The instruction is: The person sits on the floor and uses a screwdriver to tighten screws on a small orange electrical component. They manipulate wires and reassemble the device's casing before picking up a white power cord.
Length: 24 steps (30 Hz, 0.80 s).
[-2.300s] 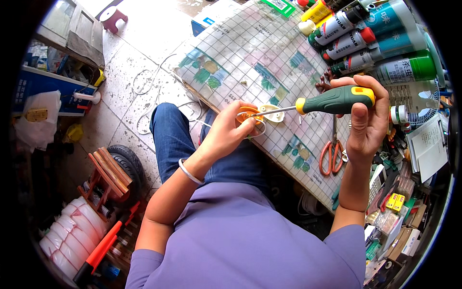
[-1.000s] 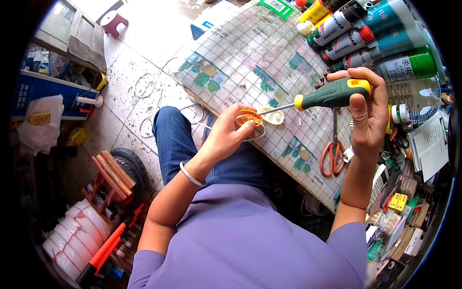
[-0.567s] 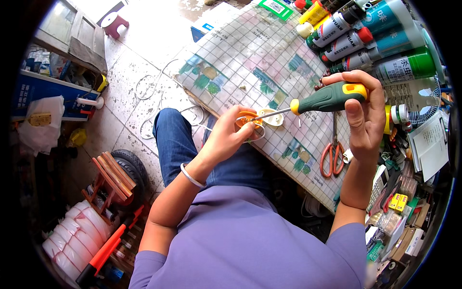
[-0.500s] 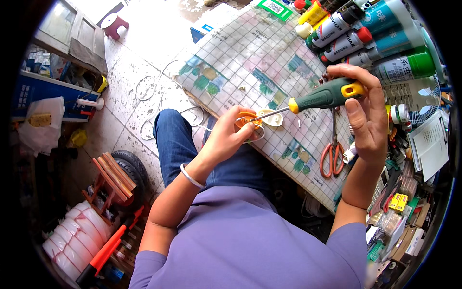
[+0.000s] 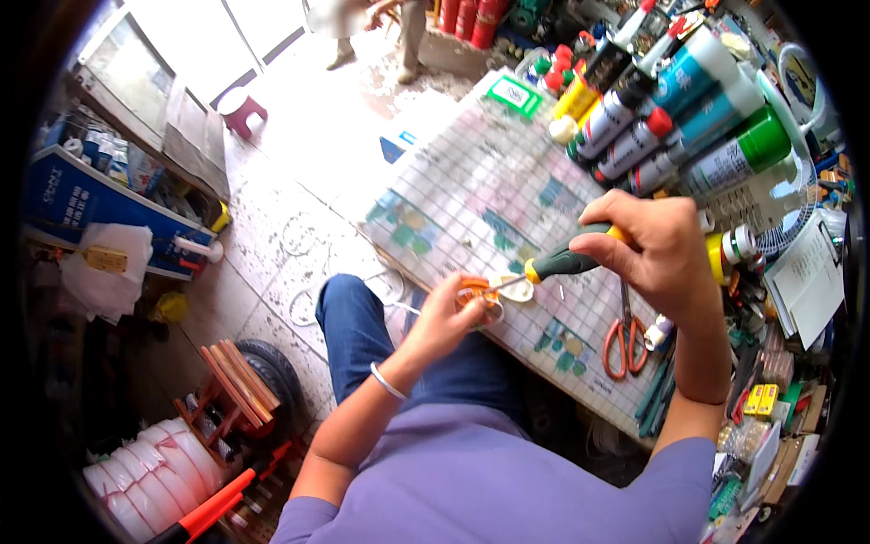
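My left hand [image 5: 441,319] pinches a small round orange plastic part [image 5: 474,292] over the table's near edge, a white cord [image 5: 494,314] beside it. In my right hand [image 5: 654,249] is a screwdriver [image 5: 569,263] with a dark green and yellow handle; my fingers wrap round the handle's end. Its shaft slants down to the left, and its tip meets the orange part; my fingers partly hide the contact point. A cream plastic shell [image 5: 517,288] lies on the table just behind the shaft. Red-handled scissors or pliers [image 5: 625,344] rest below my right wrist.
The table [image 5: 453,163] has a patterned, gridded cover. Spray cans and tubes [image 5: 634,145] crowd its far right, with small boxes [image 5: 759,400] and papers [image 5: 805,286] at the right. A stool [image 5: 241,111] stands on the floor. Another person's legs [image 5: 412,41] show at the top.
The view has tilted, bringing another person and red cylinders into sight at the top. My right hand has closed round the screwdriver handle, where the fingers were spread about its end.
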Each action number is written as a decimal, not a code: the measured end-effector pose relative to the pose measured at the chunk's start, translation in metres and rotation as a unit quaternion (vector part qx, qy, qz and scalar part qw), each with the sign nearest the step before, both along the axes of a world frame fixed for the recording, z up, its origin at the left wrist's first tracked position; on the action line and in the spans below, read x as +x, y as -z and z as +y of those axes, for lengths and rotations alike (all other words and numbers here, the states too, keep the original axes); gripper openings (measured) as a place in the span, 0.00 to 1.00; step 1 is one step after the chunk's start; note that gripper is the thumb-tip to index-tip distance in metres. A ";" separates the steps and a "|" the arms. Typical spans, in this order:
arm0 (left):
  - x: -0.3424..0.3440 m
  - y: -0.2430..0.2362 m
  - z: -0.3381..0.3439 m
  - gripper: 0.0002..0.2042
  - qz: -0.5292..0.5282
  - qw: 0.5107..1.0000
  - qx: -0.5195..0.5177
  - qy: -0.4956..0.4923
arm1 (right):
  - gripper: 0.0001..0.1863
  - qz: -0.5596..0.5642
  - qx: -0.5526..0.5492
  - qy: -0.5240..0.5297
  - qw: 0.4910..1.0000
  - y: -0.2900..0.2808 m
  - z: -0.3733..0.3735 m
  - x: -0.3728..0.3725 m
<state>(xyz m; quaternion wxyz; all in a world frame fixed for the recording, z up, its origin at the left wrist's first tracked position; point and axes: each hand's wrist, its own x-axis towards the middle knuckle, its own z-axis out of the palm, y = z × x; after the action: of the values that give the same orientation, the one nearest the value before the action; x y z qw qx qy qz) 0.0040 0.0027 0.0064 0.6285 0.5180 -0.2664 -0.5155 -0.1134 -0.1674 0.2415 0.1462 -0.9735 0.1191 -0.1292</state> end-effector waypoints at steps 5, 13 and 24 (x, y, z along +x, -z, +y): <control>0.001 0.001 0.002 0.15 0.010 1.000 -0.018 0.004 | 0.18 0.055 0.119 -0.181 0.975 -0.017 -0.007 -0.005; 0.004 0.003 0.000 0.16 0.000 1.000 -0.018 0.004 | 0.14 -0.016 0.027 -0.092 0.995 -0.010 -0.002 0.006; 0.002 -0.002 0.004 0.13 0.037 0.999 -0.017 -0.001 | 0.17 0.119 0.051 -0.141 0.981 -0.027 0.001 -0.013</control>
<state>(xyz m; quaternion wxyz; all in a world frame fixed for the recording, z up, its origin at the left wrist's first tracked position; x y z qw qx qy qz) 0.0059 0.0063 0.0084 0.6471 0.4878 -0.2513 -0.5293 -0.1264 -0.1668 0.2686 0.1977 -0.9801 0.0032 0.0156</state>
